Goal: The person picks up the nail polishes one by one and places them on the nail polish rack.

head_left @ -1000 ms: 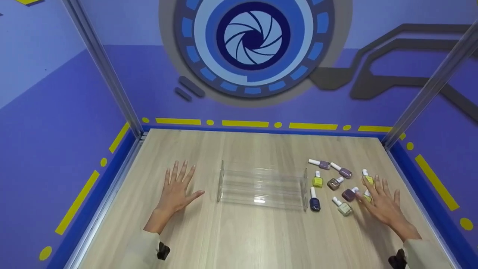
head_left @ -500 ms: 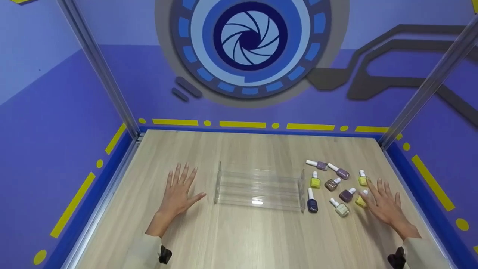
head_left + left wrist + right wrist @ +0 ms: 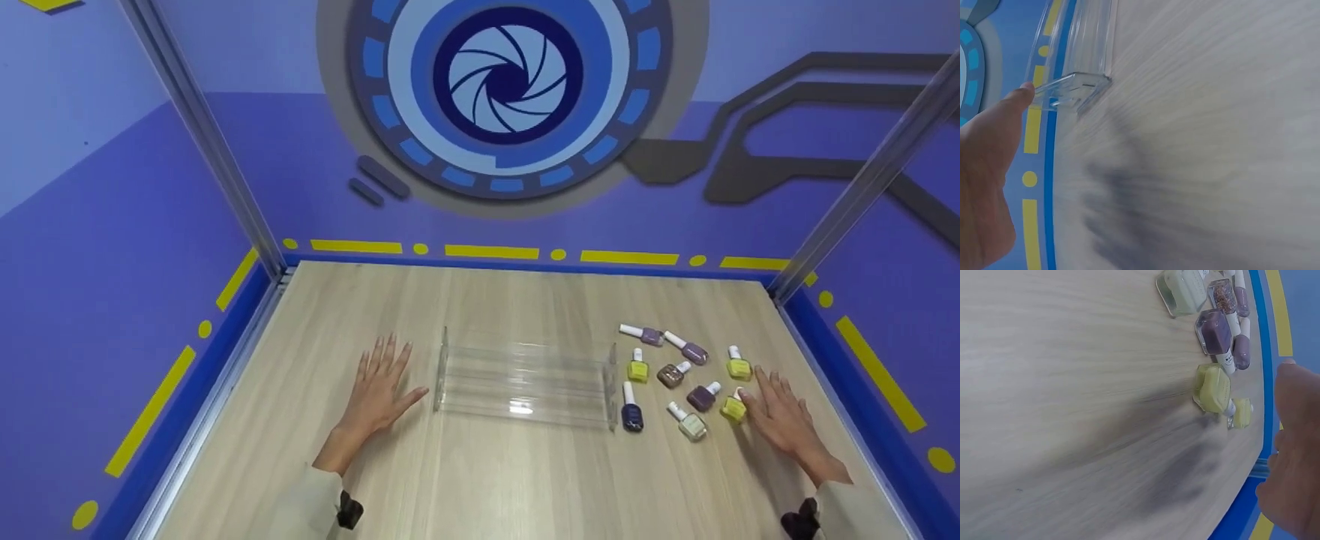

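A clear acrylic rack (image 3: pixel 522 411) with stepped shelves stands mid-table in the head view. My left hand (image 3: pixel 379 394) is held above the table just left of it, fingers straight and spread, holding nothing. In the left wrist view, the thumb appears in front of the rack's end panel (image 3: pixel 1072 90); contact cannot be told. To the right lie several nail polish bottles with white caps: a navy one (image 3: pixel 632 416), a pale green one (image 3: pixel 691 426), a glittery brown one (image 3: pixel 671 375), purples and yellows. My right hand (image 3: pixel 784 420) hovers beside a yellow nail polish bottle (image 3: pixel 734 409), its fingers extended and holding nothing.
The wooden tabletop (image 3: pixel 495 480) is bounded by a blue printed back wall (image 3: pixel 255 172) and side walls. Metal posts (image 3: pixel 862 187) rise at the back corners. A second yellow bottle (image 3: pixel 739 367) lies beyond the right hand's fingertips.
My left hand has shifted right, closer to the rack. My right hand has drawn slightly right and nearer, uncovering more of the two yellow bottles. The bottles and rack stay put.
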The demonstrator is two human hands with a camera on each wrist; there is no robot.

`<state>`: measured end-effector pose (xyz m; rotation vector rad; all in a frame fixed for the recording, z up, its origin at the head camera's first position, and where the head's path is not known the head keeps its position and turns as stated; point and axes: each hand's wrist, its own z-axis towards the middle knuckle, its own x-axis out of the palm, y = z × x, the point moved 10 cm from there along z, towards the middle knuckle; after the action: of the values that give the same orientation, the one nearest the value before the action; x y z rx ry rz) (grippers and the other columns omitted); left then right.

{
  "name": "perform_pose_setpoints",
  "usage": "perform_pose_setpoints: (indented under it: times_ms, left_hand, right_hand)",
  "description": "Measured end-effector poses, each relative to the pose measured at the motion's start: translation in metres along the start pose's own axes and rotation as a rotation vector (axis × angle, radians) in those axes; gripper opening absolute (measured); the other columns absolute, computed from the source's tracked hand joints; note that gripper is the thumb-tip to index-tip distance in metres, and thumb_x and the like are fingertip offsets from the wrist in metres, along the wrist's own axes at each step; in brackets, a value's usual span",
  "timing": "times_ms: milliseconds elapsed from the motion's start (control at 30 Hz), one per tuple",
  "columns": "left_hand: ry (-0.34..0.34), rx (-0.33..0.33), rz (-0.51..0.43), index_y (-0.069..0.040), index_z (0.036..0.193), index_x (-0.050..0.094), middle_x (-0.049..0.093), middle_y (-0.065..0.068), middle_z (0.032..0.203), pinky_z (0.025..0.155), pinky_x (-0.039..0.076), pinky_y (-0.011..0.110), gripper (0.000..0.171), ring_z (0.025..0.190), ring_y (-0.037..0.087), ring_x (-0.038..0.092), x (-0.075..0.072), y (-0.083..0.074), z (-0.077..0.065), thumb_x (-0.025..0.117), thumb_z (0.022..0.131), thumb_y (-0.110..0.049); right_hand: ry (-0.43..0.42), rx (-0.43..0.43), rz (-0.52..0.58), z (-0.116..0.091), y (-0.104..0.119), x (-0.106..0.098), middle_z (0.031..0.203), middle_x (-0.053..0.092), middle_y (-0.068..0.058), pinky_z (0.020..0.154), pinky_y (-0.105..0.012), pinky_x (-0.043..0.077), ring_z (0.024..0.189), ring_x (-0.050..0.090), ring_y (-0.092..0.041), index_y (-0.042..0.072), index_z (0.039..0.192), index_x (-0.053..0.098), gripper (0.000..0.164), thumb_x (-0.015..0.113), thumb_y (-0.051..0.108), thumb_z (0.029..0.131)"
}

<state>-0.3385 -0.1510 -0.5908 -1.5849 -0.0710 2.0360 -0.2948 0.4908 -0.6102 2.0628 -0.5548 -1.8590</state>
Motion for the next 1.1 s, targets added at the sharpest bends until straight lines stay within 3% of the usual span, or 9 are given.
perform_pose_setpoints:
  times_ms: [167,267,400,500,600,733,900,1000,1100]
  left_hand:
    - [0.069,-0.048,-0.18,0.001,0.158,0.031,0.019,0.032,0.166,0.125,0.016,0.072,0.077,0.154,0.052,0.016,0.017,0.0,0.003,0.064,0.099,-0.036]
    - [0.126,-0.109,-0.304,0.0,0.161,0.023,0.012,0.029,0.168,0.127,0.017,0.069,0.075,0.157,0.049,0.011,0.029,0.002,0.005,0.059,0.103,-0.032]
    - [0.168,-0.208,-0.462,-0.003,0.163,0.014,0.007,0.023,0.171,0.129,0.015,0.063,0.074,0.158,0.044,0.009,0.043,0.006,0.01,0.053,0.107,-0.032]
    - [0.153,-0.261,-0.587,0.0,0.162,0.011,0.007,0.024,0.171,0.13,0.013,0.061,0.074,0.157,0.046,0.011,0.05,0.008,0.014,0.05,0.108,-0.031]
    - [0.149,-0.327,-0.725,0.002,0.162,0.01,0.009,0.025,0.17,0.131,0.017,0.057,0.072,0.157,0.045,0.013,0.057,0.011,0.015,0.048,0.109,-0.028]
    - [0.148,-0.415,-0.831,0.0,0.162,0.016,0.018,0.025,0.168,0.129,0.025,0.053,0.064,0.156,0.043,0.021,0.066,0.017,0.014,0.045,0.11,-0.024]
    - [0.129,-0.431,-0.882,0.001,0.16,0.025,0.028,0.025,0.166,0.129,0.027,0.053,0.055,0.154,0.042,0.026,0.071,0.017,0.012,0.042,0.111,-0.019]
    - [0.155,-0.429,-0.934,0.001,0.16,0.025,0.027,0.023,0.166,0.13,0.025,0.051,0.054,0.156,0.04,0.025,0.078,0.012,0.009,0.04,0.111,-0.017]
    - [0.187,-0.418,-0.959,0.004,0.159,0.024,0.026,0.024,0.166,0.13,0.024,0.05,0.053,0.156,0.04,0.023,0.085,0.006,0.007,0.038,0.111,-0.015]
  right_hand:
    - [-0.09,0.019,0.021,0.0,0.0,-0.003,0.154,0.02,-0.048,0.116,-0.08,0.019,0.141,0.021,-0.067,-0.017,0.153,0.02,0.072,0.042,0.037,0.11]
    - [-0.197,0.032,0.065,0.0,-0.001,-0.008,0.145,0.038,-0.046,0.108,-0.076,0.037,0.132,0.039,-0.064,-0.019,0.148,0.03,0.063,0.045,0.029,0.109]
    - [-0.312,0.1,0.154,0.003,-0.007,-0.013,0.131,0.052,-0.045,0.097,-0.069,0.05,0.118,0.056,-0.059,-0.02,0.142,0.04,0.054,0.046,0.02,0.107]
    - [-0.327,0.205,0.216,0.008,-0.015,-0.011,0.13,0.055,-0.044,0.1,-0.065,0.05,0.119,0.057,-0.056,-0.02,0.141,0.043,0.052,0.043,0.02,0.107]
    - [-0.286,0.329,0.274,0.012,-0.024,-0.005,0.136,0.052,-0.042,0.106,-0.064,0.047,0.126,0.052,-0.055,-0.019,0.141,0.043,0.053,0.04,0.022,0.107]
    - [-0.242,0.452,0.333,0.013,-0.03,0.003,0.141,0.049,-0.04,0.107,-0.061,0.048,0.129,0.05,-0.052,-0.018,0.14,0.046,0.056,0.039,0.028,0.107]
    - [-0.238,0.514,0.328,0.011,-0.031,0.007,0.133,0.057,-0.037,0.087,-0.049,0.057,0.111,0.061,-0.043,-0.017,0.134,0.054,0.061,0.046,0.036,0.105]
    - [-0.24,0.538,0.268,0.008,-0.033,0.006,0.126,0.063,-0.035,0.073,-0.041,0.054,0.097,0.064,-0.036,-0.015,0.128,0.06,0.06,0.054,0.039,0.102]
    - [-0.249,0.544,0.217,0.007,-0.034,0.005,0.121,0.067,-0.033,0.068,-0.041,0.049,0.091,0.065,-0.035,-0.013,0.124,0.063,0.057,0.06,0.038,0.098]
